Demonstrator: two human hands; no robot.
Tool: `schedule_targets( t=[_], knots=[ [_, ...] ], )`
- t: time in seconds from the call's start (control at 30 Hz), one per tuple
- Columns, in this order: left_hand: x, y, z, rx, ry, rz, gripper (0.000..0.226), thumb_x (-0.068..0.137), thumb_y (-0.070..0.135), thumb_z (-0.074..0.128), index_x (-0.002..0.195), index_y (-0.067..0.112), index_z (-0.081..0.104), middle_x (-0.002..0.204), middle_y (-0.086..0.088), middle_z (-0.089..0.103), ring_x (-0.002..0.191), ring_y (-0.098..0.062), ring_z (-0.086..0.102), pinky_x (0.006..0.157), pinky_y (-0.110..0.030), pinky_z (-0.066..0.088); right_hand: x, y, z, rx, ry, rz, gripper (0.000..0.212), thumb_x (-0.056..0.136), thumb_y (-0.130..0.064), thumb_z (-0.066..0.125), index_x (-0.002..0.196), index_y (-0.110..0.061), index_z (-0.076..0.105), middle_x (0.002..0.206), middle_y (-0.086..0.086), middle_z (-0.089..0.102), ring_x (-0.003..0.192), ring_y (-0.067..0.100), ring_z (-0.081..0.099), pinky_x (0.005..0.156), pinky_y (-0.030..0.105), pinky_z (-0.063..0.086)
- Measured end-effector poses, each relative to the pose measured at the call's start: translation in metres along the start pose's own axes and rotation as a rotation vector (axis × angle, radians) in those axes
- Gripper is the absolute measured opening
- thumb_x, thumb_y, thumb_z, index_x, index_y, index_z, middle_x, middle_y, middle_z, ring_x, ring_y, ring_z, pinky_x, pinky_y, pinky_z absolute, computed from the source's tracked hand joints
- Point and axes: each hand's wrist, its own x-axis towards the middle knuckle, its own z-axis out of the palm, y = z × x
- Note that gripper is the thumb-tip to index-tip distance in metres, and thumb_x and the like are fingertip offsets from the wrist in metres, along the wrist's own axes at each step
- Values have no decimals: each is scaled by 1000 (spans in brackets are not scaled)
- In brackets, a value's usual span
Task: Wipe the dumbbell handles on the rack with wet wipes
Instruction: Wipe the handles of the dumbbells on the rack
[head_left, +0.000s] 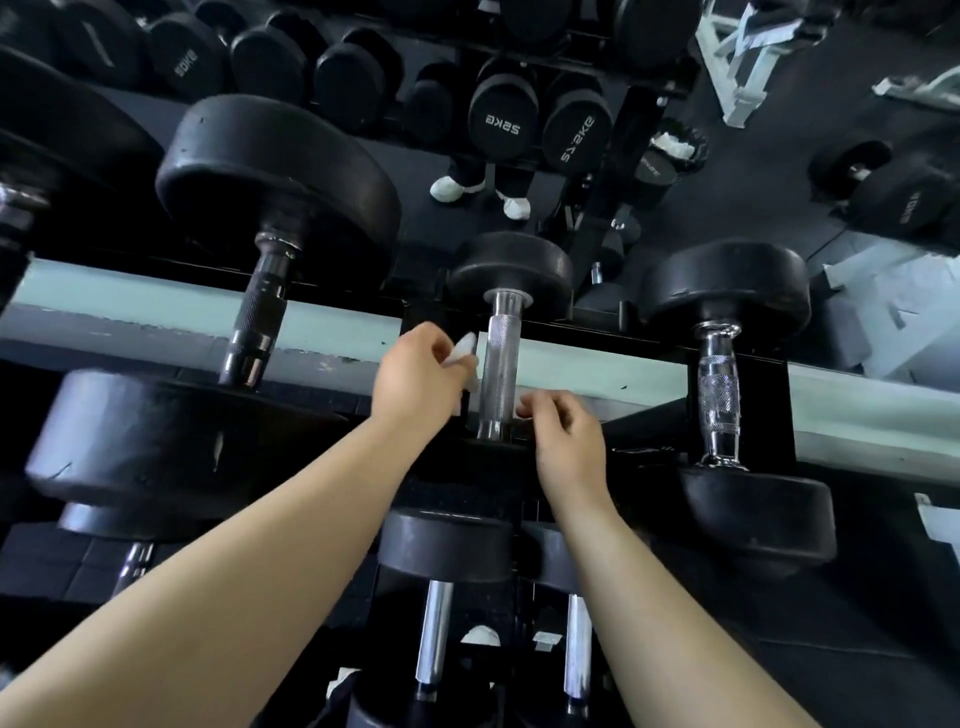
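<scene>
Dumbbell handle of knurled silver steel (500, 371) stands at frame centre, long axis running up the frame, between our hands. Our left hand (420, 378) pinches a crumpled white wet wipe (464, 354) just beside it; our right hand (566, 436), loosely curled and empty, is nearer its lower end on the black rack (737, 358).

Premises: a gym, free-weights area. A black metal rack (737, 364) carries rows of round black dumbbells (511, 270) with knurled chrome handles (500, 374), stored on more than one tier. Weight markings appear on the end faces, one reading 52KG in reverse (503, 124), which indicates a wall mirror (597, 197) behind the rack. Dark rubber flooring (779, 197) shows in the reflection, along with pale-framed equipment (737, 62).
</scene>
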Motion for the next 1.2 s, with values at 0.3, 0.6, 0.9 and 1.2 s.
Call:
schedule_targets(
  t=[0.3, 0.6, 0.9, 1.2],
  knots=[
    [24, 9, 18, -338, -111, -125, 14, 87, 25, 59, 74, 19, 57, 63, 8, 53, 58, -4, 48, 45, -5, 36, -2, -2, 2, 66, 47, 1, 33, 89, -6, 44, 63, -19, 59, 63, -4, 59, 61, 8, 51, 54, 10, 39],
    [11, -8, 17, -83, -89, 18, 18, 87, 6, 53, 89, 14, 68, 62, 9, 53, 54, -3, 47, 42, -4, 35, -6, -3, 3, 101, 86, 23, 32, 86, -2, 45, 59, -15, 58, 61, 4, 54, 61, 10, 46, 52, 11, 36],
    [-1, -17, 17, -123, -80, -84, 22, 86, 1, 54, 97, 12, 69, 75, 6, 58, 61, -2, 47, 46, -1, 37, -8, -5, 2, 105, 69, 32, 31, 87, -3, 44, 61, -14, 56, 60, 4, 50, 53, 9, 41, 45, 8, 33],
    [26, 11, 18, -79, -59, -31, 26, 85, -1, 48, 94, 10, 70, 61, 9, 52, 57, -4, 50, 44, -6, 33, -8, -4, 0, 133, 51, 36, 31, 86, -1, 43, 60, -14, 56, 58, 2, 51, 57, 10, 43, 48, 12, 35]
  ],
)
